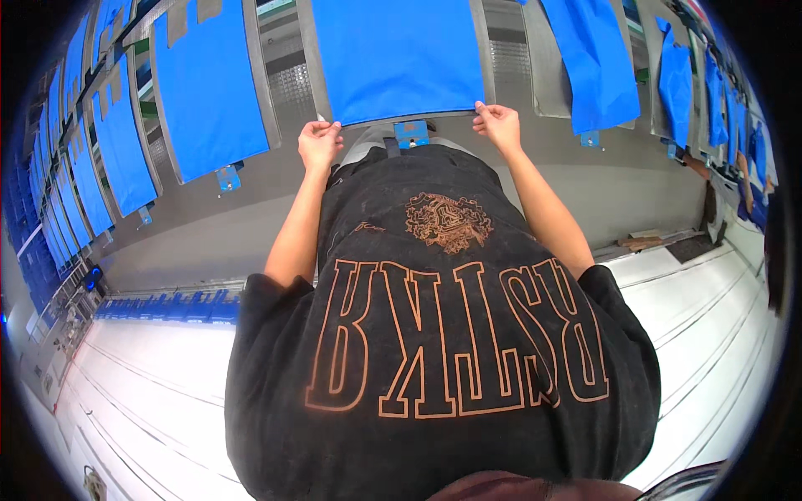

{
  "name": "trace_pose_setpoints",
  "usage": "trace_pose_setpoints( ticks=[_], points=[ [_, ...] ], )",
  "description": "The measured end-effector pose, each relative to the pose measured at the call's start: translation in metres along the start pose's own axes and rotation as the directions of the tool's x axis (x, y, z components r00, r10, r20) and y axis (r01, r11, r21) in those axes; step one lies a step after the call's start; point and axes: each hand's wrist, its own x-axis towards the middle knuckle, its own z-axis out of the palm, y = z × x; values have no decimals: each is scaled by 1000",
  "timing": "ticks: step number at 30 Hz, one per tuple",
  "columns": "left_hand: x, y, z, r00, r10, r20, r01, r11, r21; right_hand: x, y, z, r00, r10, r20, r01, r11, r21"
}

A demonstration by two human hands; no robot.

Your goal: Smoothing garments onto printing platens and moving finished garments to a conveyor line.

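A blue fabric piece (401,58) lies flat over a grey board directly in front of me. At its near left corner, my left hand (319,144) is closed in a pinch on the edge. A small pale tip shows above those fingers; I cannot tell what it is. My right hand (499,125) pinches the near right corner between thumb and fingers. Between the hands, the near edge of the fabric runs almost straight along the board's edge. Below that edge, a blue metal bracket (411,134) sticks out toward me.
More boards carry blue fabric, one panel (213,92) to the left and a wrinkled, skewed one (591,67) to the right. Blue brackets (227,178) jut from their near ends. Flat brown scraps (642,242) lie low at the right. Another person's arm (696,165) shows far right.
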Motion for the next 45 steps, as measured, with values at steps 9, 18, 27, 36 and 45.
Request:
trace_pose_setpoints(
  ticks=[9, 18, 27, 36, 45],
  points=[
    [-6, 4, -2, 1000, 5, -27, -3, 998, 58, -3, 4, 0, 1000, -26, -7, 25, 998, -51],
    [-4, -2, -2, 999, 36, -32, -33, 993, 110, 0, 14, -2, 1000, -20, -5, 20, 997, -73],
    [-7, -5, 0, 999, 36, -24, -32, 989, 145, -1, 17, -5, 999, -33, -18, 31, 995, -100],
    [-19, 18, 3, 959, 284, -2, -229, 778, 585, -35, -25, -3, 940, -311, -141, 125, 697, -707],
    [-9, 58, 89, 451, 666, 594, -738, -97, 668, -27, -49, 63, 693, -644, 325, 529, 148, -836]
  ],
)
